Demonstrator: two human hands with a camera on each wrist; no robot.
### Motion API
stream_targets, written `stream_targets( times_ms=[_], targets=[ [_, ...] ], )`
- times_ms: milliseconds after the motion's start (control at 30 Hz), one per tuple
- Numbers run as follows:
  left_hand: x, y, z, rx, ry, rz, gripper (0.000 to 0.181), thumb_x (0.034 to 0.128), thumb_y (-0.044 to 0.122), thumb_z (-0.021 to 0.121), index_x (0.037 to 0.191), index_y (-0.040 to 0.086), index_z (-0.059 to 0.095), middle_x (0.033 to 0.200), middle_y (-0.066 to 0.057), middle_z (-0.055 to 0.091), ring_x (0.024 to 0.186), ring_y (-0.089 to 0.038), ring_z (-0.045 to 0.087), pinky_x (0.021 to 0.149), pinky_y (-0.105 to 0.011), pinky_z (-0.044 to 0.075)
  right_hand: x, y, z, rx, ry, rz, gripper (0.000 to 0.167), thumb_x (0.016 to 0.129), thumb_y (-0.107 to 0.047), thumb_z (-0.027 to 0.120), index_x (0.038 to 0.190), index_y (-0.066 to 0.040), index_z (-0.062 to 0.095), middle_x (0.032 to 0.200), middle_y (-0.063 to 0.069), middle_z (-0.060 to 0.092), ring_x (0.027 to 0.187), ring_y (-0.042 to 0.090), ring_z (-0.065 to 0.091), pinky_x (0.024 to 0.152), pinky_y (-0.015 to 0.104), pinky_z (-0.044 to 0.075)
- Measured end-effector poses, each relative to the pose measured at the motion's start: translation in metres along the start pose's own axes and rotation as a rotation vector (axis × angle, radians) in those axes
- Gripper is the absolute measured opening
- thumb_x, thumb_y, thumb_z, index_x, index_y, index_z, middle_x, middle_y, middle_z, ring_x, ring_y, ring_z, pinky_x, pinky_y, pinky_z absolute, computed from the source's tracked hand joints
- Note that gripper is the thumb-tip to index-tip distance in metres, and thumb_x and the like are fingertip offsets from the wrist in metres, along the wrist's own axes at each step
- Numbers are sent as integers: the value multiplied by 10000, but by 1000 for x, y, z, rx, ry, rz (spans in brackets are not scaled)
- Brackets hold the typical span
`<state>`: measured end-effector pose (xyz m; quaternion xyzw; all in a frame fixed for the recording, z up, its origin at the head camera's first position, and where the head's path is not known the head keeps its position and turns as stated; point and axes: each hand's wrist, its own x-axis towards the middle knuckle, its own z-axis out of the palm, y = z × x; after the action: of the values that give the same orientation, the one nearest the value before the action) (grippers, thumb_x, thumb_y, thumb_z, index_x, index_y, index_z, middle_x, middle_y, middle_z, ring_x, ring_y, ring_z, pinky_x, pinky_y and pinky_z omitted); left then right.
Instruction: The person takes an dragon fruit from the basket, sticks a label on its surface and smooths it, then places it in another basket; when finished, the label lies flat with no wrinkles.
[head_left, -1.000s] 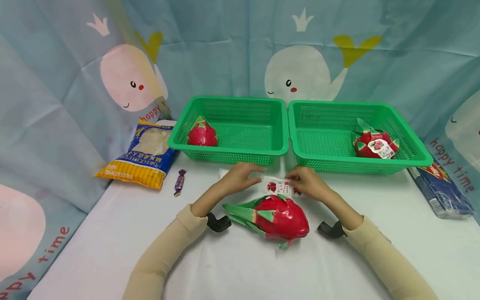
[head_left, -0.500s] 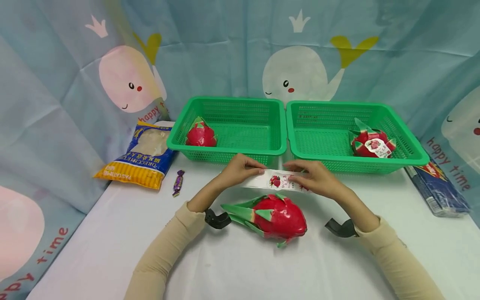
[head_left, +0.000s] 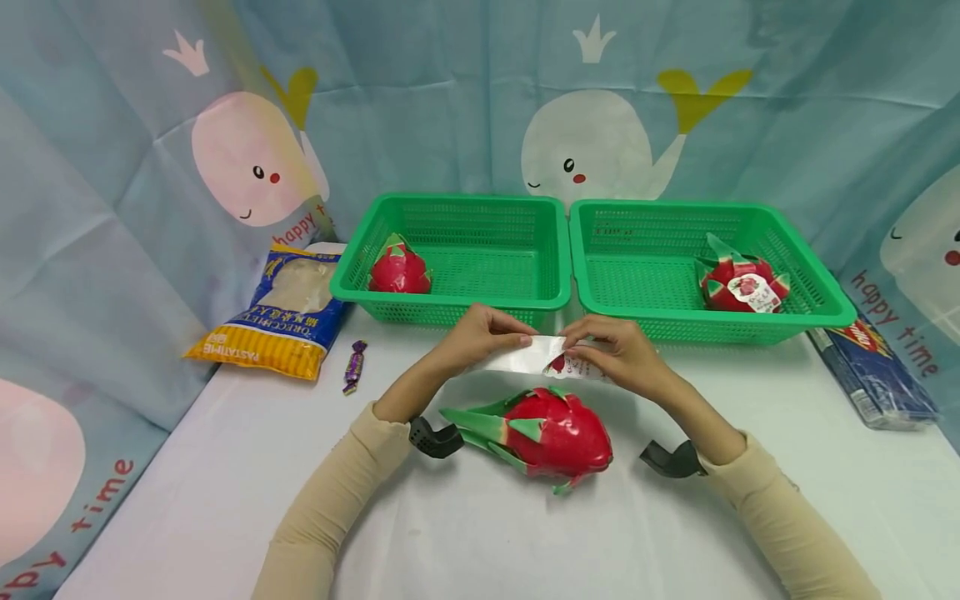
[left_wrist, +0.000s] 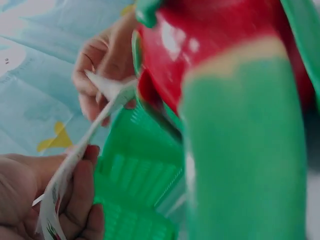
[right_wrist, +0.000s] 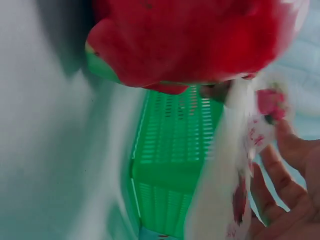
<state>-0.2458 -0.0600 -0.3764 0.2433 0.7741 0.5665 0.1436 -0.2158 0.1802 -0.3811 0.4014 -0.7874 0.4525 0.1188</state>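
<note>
My left hand point(head_left: 483, 340) pinches the white backing strip of a roll of dragon fruit stickers point(head_left: 517, 360) between thumb and fingers. With thumb and fingertips my right hand point(head_left: 618, 354) pinches a printed sticker point(head_left: 558, 364), lifted at one edge from that strip. The left wrist view has a white flap point(left_wrist: 102, 85) standing off the strip at the right fingers. Right below both hands lies a red dragon fruit point(head_left: 558, 435) with green leaves pointing left; neither hand touches it. Blur in the right wrist view hides the sticker's edge.
Behind the hands stand two green baskets, the left one point(head_left: 450, 310) and the right one point(head_left: 712, 329). Each contains a dragon fruit; the right one point(head_left: 742, 283) bears a sticker. A pasta bag point(head_left: 277, 312), a wrapped candy point(head_left: 356, 367) and a blue package point(head_left: 873, 371) lie at the sides.
Both hands have raised the strip off the table. The right fingers have moved left along it and now hold a sticker edge away from the backing. The dragon fruit stays put.
</note>
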Motion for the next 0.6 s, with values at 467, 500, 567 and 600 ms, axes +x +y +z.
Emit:
stream_targets(
  times_ms=[467, 500, 567, 600],
  targets=[
    [-4, -15, -2, 599, 5, 121, 215, 881, 186, 612, 1014, 49, 710, 991, -63, 710, 902, -156, 672, 756, -273, 531, -1, -27, -25, 77, 39, 509, 182, 880, -168, 622, 958, -5, 648, 937, 73, 641, 823, 110, 577, 729, 179, 515],
    [-6, -6, 2, 565, 33, 133, 219, 882, 199, 612, 1017, 57, 710, 988, -51, 712, 884, -139, 674, 749, -259, 533, -1, -29, -25, 70, 30, 516, 183, 877, -171, 626, 958, -8, 650, 940, 77, 641, 825, 110, 578, 730, 180, 516],
    [-9, 14, 10, 436, 85, 156, 222, 872, 223, 630, 1010, 68, 710, 963, -31, 715, 861, -113, 671, 738, -248, 534, 1, -33, -25, 76, 21, 517, 177, 873, -162, 630, 955, -6, 651, 938, 76, 641, 829, 128, 587, 729, 183, 521],
    [-10, 23, 13, 363, 96, 174, 220, 861, 234, 646, 998, 74, 710, 942, -21, 715, 840, -104, 666, 727, -243, 531, 2, -36, -24, 85, 17, 509, 172, 872, -159, 632, 952, -8, 653, 931, 74, 641, 821, 134, 593, 722, 189, 524]
  ],
)
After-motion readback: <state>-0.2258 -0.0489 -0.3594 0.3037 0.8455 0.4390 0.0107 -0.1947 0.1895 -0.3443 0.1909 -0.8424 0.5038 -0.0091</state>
